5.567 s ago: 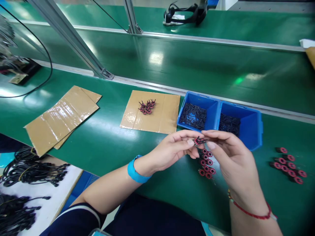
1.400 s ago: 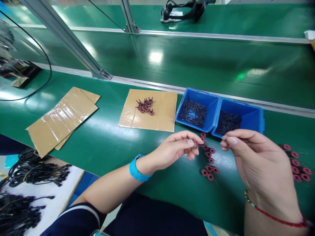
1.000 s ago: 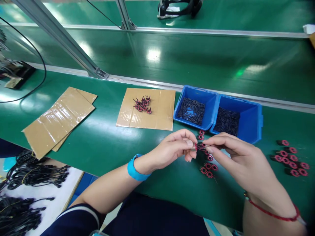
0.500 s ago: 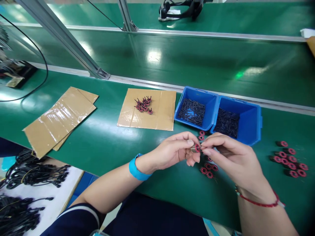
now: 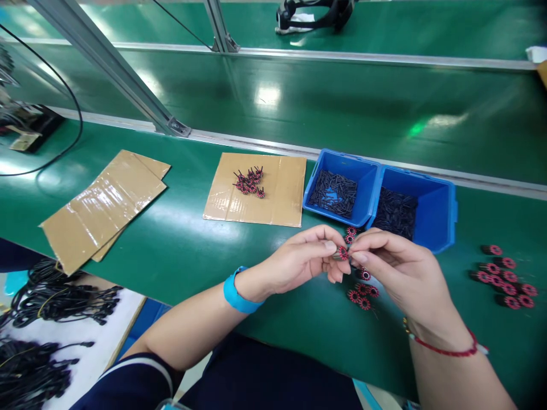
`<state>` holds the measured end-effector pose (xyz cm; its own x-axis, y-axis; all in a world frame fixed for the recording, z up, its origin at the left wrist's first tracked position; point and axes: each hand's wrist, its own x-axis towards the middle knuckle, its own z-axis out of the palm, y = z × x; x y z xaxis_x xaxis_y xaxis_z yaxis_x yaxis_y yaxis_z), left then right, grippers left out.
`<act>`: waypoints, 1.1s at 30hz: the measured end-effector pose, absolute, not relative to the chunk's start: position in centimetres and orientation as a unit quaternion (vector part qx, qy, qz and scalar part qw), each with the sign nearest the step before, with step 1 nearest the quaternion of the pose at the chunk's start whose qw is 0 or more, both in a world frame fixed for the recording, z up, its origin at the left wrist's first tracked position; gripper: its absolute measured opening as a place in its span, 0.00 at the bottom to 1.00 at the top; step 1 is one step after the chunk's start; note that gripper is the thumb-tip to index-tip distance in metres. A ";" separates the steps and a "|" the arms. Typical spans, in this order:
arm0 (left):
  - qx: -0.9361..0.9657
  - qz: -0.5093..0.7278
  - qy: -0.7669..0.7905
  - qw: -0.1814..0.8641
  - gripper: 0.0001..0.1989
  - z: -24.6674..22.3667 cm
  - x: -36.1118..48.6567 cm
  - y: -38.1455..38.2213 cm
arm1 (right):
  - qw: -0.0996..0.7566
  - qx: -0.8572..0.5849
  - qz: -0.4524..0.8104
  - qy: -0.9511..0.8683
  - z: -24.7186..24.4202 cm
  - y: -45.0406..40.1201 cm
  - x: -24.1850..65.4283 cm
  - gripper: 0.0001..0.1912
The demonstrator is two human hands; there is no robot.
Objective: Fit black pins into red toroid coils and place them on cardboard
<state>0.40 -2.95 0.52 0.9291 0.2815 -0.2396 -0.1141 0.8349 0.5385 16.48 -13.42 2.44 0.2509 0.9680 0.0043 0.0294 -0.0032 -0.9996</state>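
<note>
Between the thumb and fingers of my left hand [image 5: 297, 259], a small motor stator [image 5: 341, 253] with a red, spoked end face is pinched. My right hand [image 5: 404, 273] is closed in a pinch at the stator's right side; what its fingertips hold is too small to make out. Loose stators [image 5: 361, 296] lie on the green table just below my hands, and a couple more [image 5: 350, 234] sit above them. Farther right is a larger group of stators [image 5: 506, 279], some with fine wires sticking out.
Two joined blue bins, left [image 5: 363, 213] and right [image 5: 444, 222], hold short black tubes. On a cardboard sheet [image 5: 286, 196] lie several stators with dark upright leads [image 5: 249, 182]. More cardboard [image 5: 105, 199] is at left. A metal post [image 5: 123, 68] slants down behind; black cables [image 5: 64, 304] lie lower left.
My right hand has shifted slightly left and up against the stator. The stator, still in my left hand, has risen a little and its red face shows more.
</note>
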 end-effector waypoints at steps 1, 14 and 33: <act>0.268 0.106 0.155 0.945 0.12 0.5 0.4 -3.0 | 0.550 -0.571 0.421 -0.442 2.4 -13.4 16.4 0.04; 0.273 0.128 0.158 0.940 0.11 0.5 0.5 -3.0 | 0.615 -0.629 0.309 -0.361 2.7 -14.2 17.1 0.03; 0.295 0.123 0.168 0.933 0.11 0.5 0.5 -2.9 | 0.546 -0.650 0.284 -0.445 3.3 -14.9 16.5 0.06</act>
<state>0.47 -2.92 0.51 0.9133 0.3290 -0.2400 -0.1315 0.7960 0.5909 16.53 -14.87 3.31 0.4431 0.8888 0.1175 0.2688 -0.0067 -0.9632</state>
